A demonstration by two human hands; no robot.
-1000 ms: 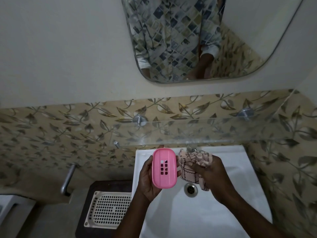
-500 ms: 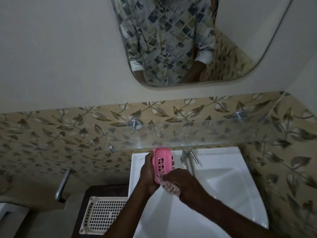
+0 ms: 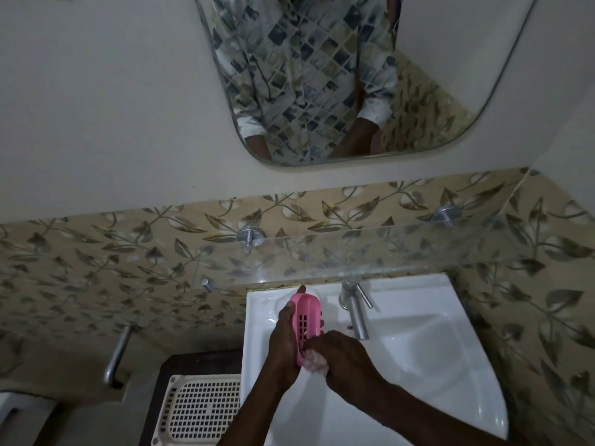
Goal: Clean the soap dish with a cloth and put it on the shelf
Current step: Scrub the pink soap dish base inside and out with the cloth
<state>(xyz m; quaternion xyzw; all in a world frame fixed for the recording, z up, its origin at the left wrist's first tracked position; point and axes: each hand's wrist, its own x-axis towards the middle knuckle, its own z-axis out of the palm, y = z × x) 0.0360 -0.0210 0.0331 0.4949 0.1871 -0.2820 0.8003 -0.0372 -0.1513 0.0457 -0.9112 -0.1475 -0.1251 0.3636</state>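
Note:
A pink soap dish [image 3: 308, 320] with drain slots stands on edge over the white sink [image 3: 418, 365]. My left hand [image 3: 285, 339] grips it from the left, fingers curled round its back. My right hand [image 3: 341, 355] holds a bunched pinkish cloth [image 3: 314, 363] against the dish's lower end; most of the cloth is hidden in the fist. The glass shelf [image 3: 386, 252] runs along the tiled wall just above the sink.
A chrome tap [image 3: 354, 313] rises right of the dish. A cream perforated tray [image 3: 203, 410] lies on a dark stand left of the sink. A metal bar [image 3: 117, 355] juts from the left wall. A mirror [image 3: 338, 75] hangs above.
The dish turned from flat-on to edge-on and moved up toward the shelf. My right hand came across with the cloth and pressed it to the dish's lower end.

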